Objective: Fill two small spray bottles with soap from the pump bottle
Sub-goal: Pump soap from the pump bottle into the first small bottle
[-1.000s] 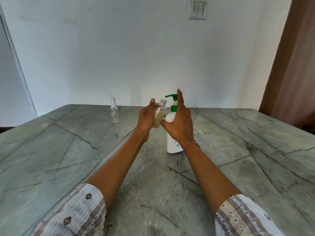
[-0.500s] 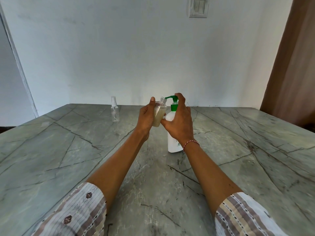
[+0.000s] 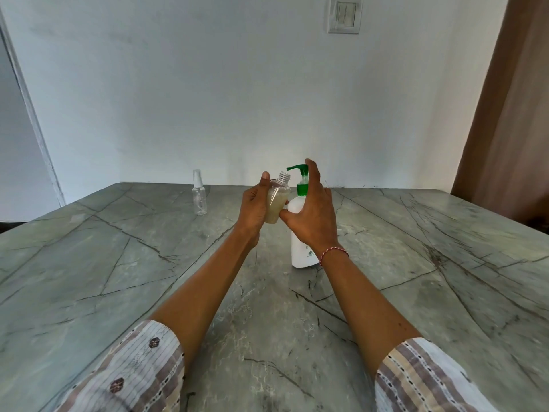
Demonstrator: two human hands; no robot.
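Observation:
My left hand [image 3: 252,209] grips a small uncapped clear bottle [image 3: 276,200], partly full of cloudy beige soap. It is tilted, with its threaded mouth just below the green nozzle [image 3: 294,168]. The nozzle belongs to a white pump bottle [image 3: 300,254] that stands upright on the table. My right hand [image 3: 312,215] lies over the pump bottle's shoulder. Its index finger reaches up beside the raised pump head, and its thumb is by the small bottle's base. A second small spray bottle [image 3: 199,194], clear and capped, stands at the far left of the table.
The grey-green stone table [image 3: 118,263] runs back to a white wall. A brown curtain or door [image 3: 511,114] hangs at the right, and a light switch [image 3: 344,14] is high on the wall.
Half a second ago my right index finger held the pump head down; now finger and pump head are raised again. My left hand keeps the small bottle at the nozzle.

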